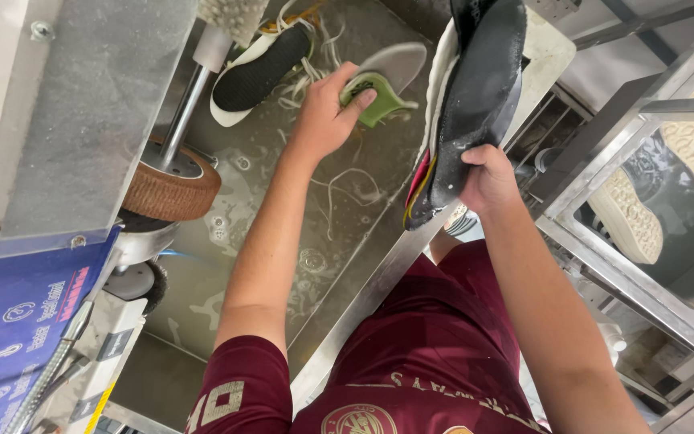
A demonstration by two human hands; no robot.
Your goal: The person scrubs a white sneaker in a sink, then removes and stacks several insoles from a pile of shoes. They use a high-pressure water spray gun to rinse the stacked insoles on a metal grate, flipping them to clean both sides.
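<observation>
Soapy water is pooling in a steel wash basin (pixel 226 265). Above its rim, the right hand (pixel 487 178) is clutching a wet black shoe (pixel 475 96), likely slippery and floppy. Left hand (pixel 327 116) is pinching a thin green insole (pixel 375 92) over a grey one. Laces are tangling underwater, hard to trace.

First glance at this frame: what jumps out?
A black shoe, wet and held up by the right hand over the sink rim at upper right. Next, the left hand gripping a green insole above the soapy water, with loose laces floating below. At left, a round brown brush wheel on a metal shaft.
</observation>
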